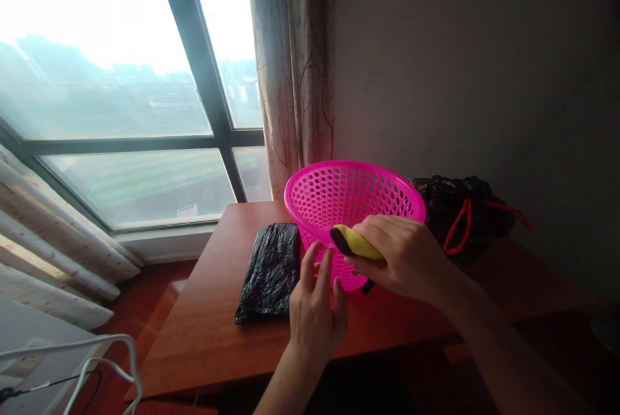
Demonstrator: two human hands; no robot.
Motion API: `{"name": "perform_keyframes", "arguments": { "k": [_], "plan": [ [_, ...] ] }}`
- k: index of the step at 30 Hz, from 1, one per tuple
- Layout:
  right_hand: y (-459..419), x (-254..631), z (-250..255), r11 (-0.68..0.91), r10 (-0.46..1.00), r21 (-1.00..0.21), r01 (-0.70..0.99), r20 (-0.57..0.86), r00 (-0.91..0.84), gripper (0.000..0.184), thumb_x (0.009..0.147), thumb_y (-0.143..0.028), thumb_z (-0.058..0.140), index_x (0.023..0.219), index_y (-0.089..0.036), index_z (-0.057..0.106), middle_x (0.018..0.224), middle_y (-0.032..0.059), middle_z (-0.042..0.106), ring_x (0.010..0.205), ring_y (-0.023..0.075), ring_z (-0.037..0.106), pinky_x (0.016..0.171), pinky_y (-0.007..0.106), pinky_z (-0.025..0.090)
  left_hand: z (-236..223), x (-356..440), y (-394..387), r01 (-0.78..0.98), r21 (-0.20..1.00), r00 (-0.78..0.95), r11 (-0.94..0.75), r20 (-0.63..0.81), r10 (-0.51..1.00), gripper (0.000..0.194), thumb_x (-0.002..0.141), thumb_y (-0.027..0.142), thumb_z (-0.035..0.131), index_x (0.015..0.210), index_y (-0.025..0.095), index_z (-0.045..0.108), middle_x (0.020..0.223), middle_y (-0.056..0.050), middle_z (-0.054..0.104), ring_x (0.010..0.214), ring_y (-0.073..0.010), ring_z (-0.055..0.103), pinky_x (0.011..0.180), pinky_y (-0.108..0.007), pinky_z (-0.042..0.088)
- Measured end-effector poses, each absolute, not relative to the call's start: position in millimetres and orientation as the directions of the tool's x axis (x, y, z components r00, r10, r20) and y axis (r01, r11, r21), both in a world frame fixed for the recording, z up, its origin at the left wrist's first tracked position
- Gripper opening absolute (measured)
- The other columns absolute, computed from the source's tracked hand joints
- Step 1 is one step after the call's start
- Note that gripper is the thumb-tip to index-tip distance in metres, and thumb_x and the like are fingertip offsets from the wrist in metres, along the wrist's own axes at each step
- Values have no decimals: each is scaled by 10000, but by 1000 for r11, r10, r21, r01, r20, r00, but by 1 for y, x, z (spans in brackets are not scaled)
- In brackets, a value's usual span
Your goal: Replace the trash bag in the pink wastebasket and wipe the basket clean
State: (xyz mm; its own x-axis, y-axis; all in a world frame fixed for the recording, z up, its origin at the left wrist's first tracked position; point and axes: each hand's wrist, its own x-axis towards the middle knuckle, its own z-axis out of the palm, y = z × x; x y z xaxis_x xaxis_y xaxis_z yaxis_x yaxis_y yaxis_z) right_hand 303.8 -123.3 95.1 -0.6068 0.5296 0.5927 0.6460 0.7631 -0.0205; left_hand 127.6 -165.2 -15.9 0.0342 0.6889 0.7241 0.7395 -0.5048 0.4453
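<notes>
A bright pink perforated plastic basket [353,192] stands on a reddish wooden table [213,331]. My right hand [409,257] is closed around a small yellow and black folded item [356,244], held against the basket's front wall just below the rim. Beside it, my left hand [314,312] is raised with its fingers apart, empty, its fingertips close to the basket's lower front.
A flat folded stack of black plastic bags [271,270] lies left of the basket. A black bag with red drawstrings [460,212] sits behind on the right by the wall. A window and curtain [290,79] stand behind the table. White cables [92,354] show at lower left.
</notes>
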Motion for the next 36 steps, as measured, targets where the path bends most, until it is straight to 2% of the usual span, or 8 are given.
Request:
{"name": "perform_keyframes", "arguments": {
  "k": [6, 9, 16, 22, 28, 30, 32, 36],
  "plan": [
    [-125, 306, 95, 775, 534, -42, 631, 579, -616, 257, 916, -429, 621, 951, -175, 593, 822, 42, 653, 748, 192, 614, 691, 315, 416, -11, 130, -162, 727, 478, 18, -493, 704, 710, 448, 916, 173, 530, 1357, 194, 448, 1381, -170, 443, 993, -222, 656, 762, -349, 612],
    [-125, 311, 97, 779, 532, -48, 625, 578, -619, 250, 904, -413, 641, 955, -173, 593, 825, 40, 653, 751, 192, 614, 693, 316, 416, -5, 123, -157, 688, 537, -29, -488, 692, 721, 364, 910, 177, 550, 1267, 194, 486, 1327, -147, 460, 874, -173, 647, 698, -328, 598],
    [-124, 330, 98, 825, 495, -72, 561, 570, -655, 211, 889, -376, 663, 915, -179, 592, 801, 38, 643, 740, 183, 590, 689, 309, 414, -1, 77, -126, 445, 662, -90, -603, 703, 705, 123, 933, 205, 571, 1052, 208, 601, 1180, -74, 527, 812, -123, 584, 640, -249, 536],
    [-123, 336, 97, 818, 499, -62, 573, 573, -650, 181, 879, -347, 650, 890, -178, 586, 768, 29, 622, 712, 178, 575, 682, 311, 404, -7, 69, -114, 245, 711, -40, -659, 686, 726, 229, 915, 213, 609, 1141, 227, 639, 1247, -106, 517, 846, -151, 593, 687, -288, 538],
    [-123, 332, 96, 812, 507, -63, 581, 571, -646, 266, 895, -436, 630, 860, -178, 571, 764, 35, 606, 706, 178, 552, 665, 309, 385, -14, 78, -124, 89, 750, -134, -655, 661, 738, 338, 900, 227, 627, 1236, 267, 609, 1402, -117, 430, 921, -176, 617, 746, -326, 565],
    [-123, 331, 96, 807, 515, -70, 586, 569, -641, 277, 904, -446, 620, 869, -175, 575, 771, 37, 608, 715, 179, 555, 672, 306, 386, -11, 78, -129, 109, 766, -208, -633, 641, 739, 301, 908, 222, 612, 1207, 257, 609, 1399, -112, 446, 940, -180, 622, 748, -325, 563],
    [-124, 328, 97, 806, 521, -80, 587, 568, -637, 293, 909, -463, 612, 893, -172, 585, 788, 42, 614, 728, 182, 558, 678, 306, 385, -2, 79, -137, 245, 742, -266, -624, 670, 693, 233, 911, 207, 599, 1141, 234, 628, 1356, -104, 496, 983, -195, 617, 760, -326, 554],
    [-127, 321, 100, 813, 529, -117, 571, 558, -639, 338, 954, -492, 516, 926, -166, 603, 804, 51, 616, 731, 185, 547, 686, 311, 378, 29, 86, -151, 577, 479, -175, -661, 864, 473, 266, 876, 148, 593, 1131, 215, 628, 1255, -101, 578, 1149, -258, 567, 926, -415, 509]
  ]
}}
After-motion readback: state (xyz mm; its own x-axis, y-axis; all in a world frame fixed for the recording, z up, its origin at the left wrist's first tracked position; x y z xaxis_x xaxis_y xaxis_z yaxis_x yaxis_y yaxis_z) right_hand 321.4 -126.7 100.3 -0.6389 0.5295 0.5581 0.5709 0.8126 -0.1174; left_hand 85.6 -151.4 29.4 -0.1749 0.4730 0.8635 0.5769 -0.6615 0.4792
